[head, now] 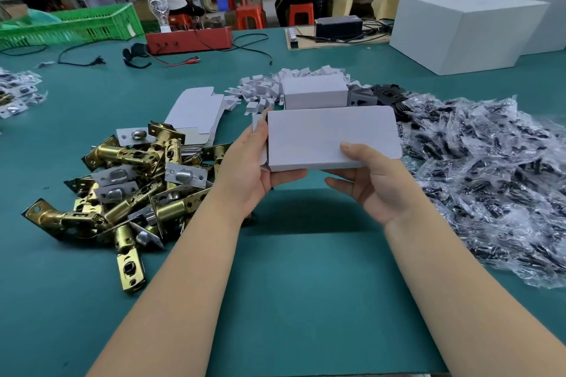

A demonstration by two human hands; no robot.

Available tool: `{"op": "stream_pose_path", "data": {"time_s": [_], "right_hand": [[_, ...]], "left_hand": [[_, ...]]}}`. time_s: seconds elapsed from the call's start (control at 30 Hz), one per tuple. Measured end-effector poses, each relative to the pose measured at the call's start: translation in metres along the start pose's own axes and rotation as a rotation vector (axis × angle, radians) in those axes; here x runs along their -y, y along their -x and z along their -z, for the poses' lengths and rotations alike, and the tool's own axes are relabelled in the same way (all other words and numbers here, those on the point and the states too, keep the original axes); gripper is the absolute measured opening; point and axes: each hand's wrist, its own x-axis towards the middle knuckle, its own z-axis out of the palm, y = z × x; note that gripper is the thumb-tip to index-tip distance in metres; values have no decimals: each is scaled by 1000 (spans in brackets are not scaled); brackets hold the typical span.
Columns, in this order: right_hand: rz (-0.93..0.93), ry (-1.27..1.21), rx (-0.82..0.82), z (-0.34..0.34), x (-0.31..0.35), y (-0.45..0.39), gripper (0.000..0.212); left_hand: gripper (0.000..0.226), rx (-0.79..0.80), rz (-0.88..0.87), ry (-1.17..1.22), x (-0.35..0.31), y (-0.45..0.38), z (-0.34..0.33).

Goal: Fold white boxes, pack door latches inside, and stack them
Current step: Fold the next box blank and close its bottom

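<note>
White card, a half-folded box [332,138], is held above the green surface [306,269] between both hands. The left hand [255,174] takes its left end: the thumb lies under the near edge and the fingers curl up behind the end flap. The right hand [378,180] pinches the near right corner, thumb on the top face and fingers beneath. So each grip is closed on the box.

Left of the arms lies a heap of brass door latches [128,190], tangled, some with silver faceplates. Behind the heap, flat box blanks [196,113] lie stacked. Just beyond the held box sits a folded box [314,92], with small white card pieces [263,89] scattered around it and black parts [382,95] to its right. A wide pile of clear bags [490,180] with dark contents covers the right side. Large white cartons [465,27] stand at the far right, a red tray [190,40] and green crate [76,24] at the far left. Two people sit on red stools in the background.
</note>
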Motion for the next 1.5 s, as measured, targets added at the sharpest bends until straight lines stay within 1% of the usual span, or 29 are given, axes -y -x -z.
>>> {"op": "stream_pose_path", "data": {"time_s": [0.07,0.13,0.23,0.3,0.37,0.4,0.43,0.57,0.63,0.7,0.77,0.83,0.9,0.97,1.03,1.1,1.13,1.2,1.23,1.3,1.37,1.4,1.43,1.47,1.5], "right_hand": [[-6,-12,17,2,0,0,32],[3,-5,30,2,-1,0,33],[28,32,40,0,-1,1,34],[34,78,50,-1,-2,2,35],[33,112,44,-1,-4,2,30],[35,122,34,0,-4,2,27],[36,126,21,1,-4,1,24],[42,121,0,3,-2,0,24],[64,136,-9,3,0,0,28],[128,151,-59,1,4,-1,31],[210,122,-133,0,8,-2,32],[281,72,-193,1,11,-2,33],[356,88,-218,3,14,-2,24],[415,161,-207,3,14,0,20],[454,269,-167,0,13,1,24],[491,400,-127,-3,12,3,32],[514,464,-111,-4,11,3,35],[559,561,-99,-5,9,6,46],[589,597,-102,-5,8,8,51],[650,663,-99,-9,8,11,53],[676,695,-70,-13,8,12,46],[674,707,-56,-13,8,13,44],[663,727,-42,-14,8,13,43],[648,749,-29,-14,8,13,42],[631,763,-14,-13,7,13,42]], "left_hand": [[33,49,-6,-4,-3,1,2],[34,53,-13,-47,-3,1,4],[42,18,-39,-179,-1,3,2],[48,21,-43,-259,1,4,2],[62,46,-35,-321,3,6,2],[67,63,-31,-338,4,6,2],[66,76,-33,-342,4,7,2],[57,58,-37,-369,4,7,-3],[42,-9,-54,-384,4,6,-9],[29,-103,-84,-382,3,4,-13],[19,-155,-91,-292,2,3,-14],[16,-127,-90,-235,2,3,-11],[16,-76,-58,-252,2,3,-10],[15,-53,-23,-305,3,5,-12],[9,-57,-35,-383,2,6,-13],[29,-57,-62,-483,-1,8,-14],[38,-54,-62,-480,-2,8,-14],[55,-77,-39,-380,-4,7,-14],[62,-82,-24,-360,-3,6,-12],[67,-69,-22,-437,-2,6,-11],[61,-62,-7,-439,-1,8,-13],[53,-62,4,-415,-1,8,-14],[41,-67,6,-363,-2,8,-16],[24,-62,-21,-291,-2,7,-15],[12,-36,-47,-204,-3,6,-14]]}}
